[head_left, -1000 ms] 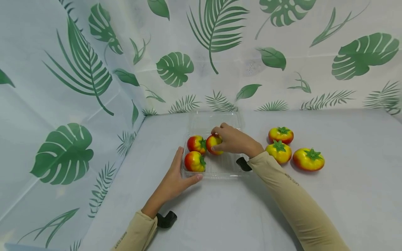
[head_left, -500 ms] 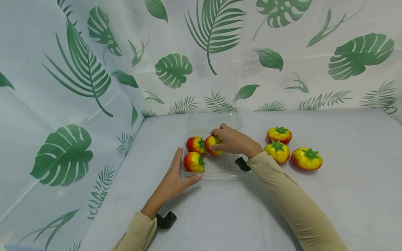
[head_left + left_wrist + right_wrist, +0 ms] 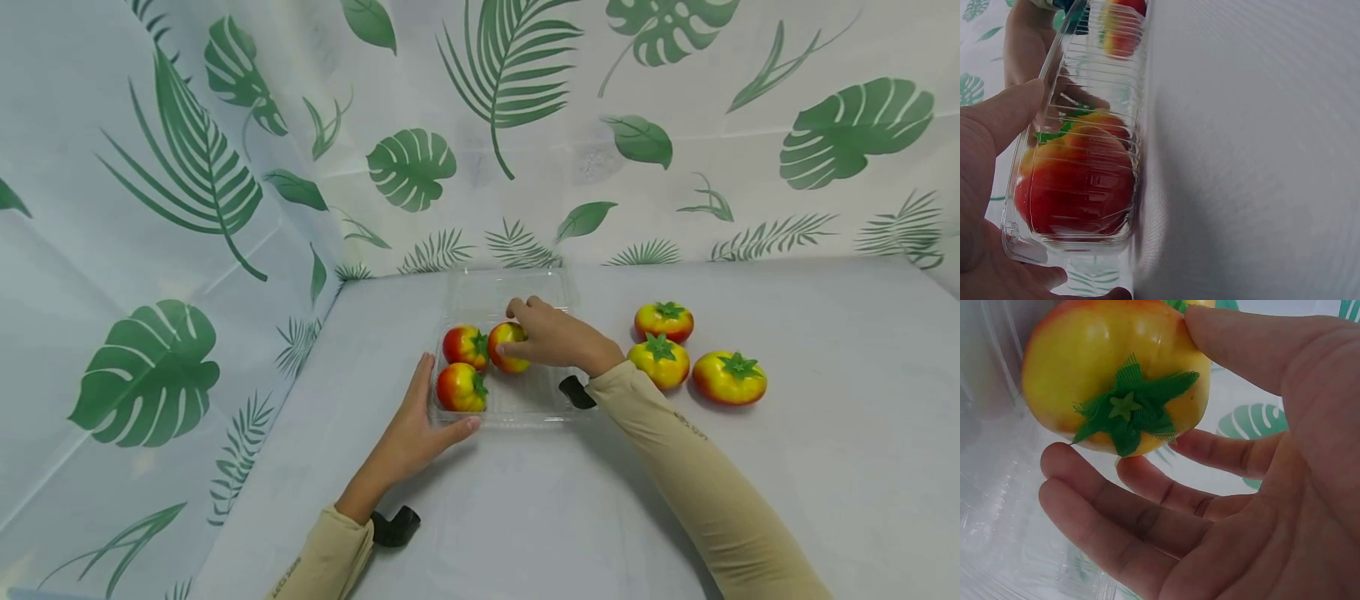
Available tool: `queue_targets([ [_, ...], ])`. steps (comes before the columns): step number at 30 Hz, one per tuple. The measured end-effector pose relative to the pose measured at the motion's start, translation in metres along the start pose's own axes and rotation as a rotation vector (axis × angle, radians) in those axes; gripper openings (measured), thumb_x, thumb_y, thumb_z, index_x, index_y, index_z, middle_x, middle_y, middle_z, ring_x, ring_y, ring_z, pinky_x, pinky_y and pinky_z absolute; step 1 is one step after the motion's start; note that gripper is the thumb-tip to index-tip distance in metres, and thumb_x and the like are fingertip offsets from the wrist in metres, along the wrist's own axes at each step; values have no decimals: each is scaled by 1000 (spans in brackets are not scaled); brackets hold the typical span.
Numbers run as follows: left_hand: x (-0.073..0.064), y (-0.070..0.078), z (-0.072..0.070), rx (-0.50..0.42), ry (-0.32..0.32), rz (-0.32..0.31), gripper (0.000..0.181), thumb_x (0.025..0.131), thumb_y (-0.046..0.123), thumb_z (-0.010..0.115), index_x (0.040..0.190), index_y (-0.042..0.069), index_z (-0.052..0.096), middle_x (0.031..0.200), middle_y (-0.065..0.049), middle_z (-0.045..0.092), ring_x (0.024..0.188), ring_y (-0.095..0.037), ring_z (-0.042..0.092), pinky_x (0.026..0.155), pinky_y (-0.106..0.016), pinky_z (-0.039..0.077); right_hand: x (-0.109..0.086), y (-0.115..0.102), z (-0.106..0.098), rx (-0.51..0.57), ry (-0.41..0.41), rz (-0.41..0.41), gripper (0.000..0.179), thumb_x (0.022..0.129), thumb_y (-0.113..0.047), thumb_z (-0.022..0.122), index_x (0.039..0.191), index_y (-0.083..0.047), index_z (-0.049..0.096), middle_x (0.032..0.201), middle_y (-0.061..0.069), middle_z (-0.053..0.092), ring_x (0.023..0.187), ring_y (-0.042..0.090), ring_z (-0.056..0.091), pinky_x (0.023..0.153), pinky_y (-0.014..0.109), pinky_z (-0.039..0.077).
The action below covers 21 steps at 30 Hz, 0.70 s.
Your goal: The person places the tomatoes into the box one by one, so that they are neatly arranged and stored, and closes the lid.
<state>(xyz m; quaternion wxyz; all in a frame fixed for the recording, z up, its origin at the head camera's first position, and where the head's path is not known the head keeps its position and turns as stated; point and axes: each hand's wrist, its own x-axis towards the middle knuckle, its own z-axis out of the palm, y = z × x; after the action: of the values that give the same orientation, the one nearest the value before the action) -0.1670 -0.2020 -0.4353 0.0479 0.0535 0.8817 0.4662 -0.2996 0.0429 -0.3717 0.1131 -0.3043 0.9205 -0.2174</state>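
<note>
While the left hand [image 3: 408, 429] braces the near-left corner of a clear clamshell box [image 3: 525, 417] with extended fingers, the right hand [image 3: 558, 335] sits loosened about an artificial tomato [image 3: 504, 335], thumb touching it. That fruit lies inside, right of the back-left tomato [image 3: 459, 346]; near-left tomato [image 3: 457, 387] just below. Lid [image 3: 510, 289] open behind. Three loose tomatoes [image 3: 658, 367] on the tabletop, right.

Left hand [image 3: 974, 181] against clear container [image 3: 1082, 241]
</note>
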Motion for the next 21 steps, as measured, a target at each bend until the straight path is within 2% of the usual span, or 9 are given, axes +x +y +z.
queue_targets([
  [4,0,0,0,-2,1,0,120,93,51,81,174,13,2,180,-5,-3,164,-31,7,127,-60,15,-1,-1,0,5,-1,9,58,103,-38,73,141,2,53,125,23,57,106,35,62,100,49,58],
  [12,0,-2,0,3,1,1,120,93,52,81,173,12,1,180,-6,-4,164,-32,7,127,-61,15,-6,-2,-4,44,-2,11,67,103,-38,73,151,3,49,137,28,51,113,38,62,105,53,55],
  [21,1,-2,1,0,-2,8,121,93,54,81,173,12,1,180,-7,-4,164,-32,6,127,-60,14,-12,0,-10,60,-21,18,67,104,-38,72,153,1,47,137,26,50,116,37,61,107,53,53],
])
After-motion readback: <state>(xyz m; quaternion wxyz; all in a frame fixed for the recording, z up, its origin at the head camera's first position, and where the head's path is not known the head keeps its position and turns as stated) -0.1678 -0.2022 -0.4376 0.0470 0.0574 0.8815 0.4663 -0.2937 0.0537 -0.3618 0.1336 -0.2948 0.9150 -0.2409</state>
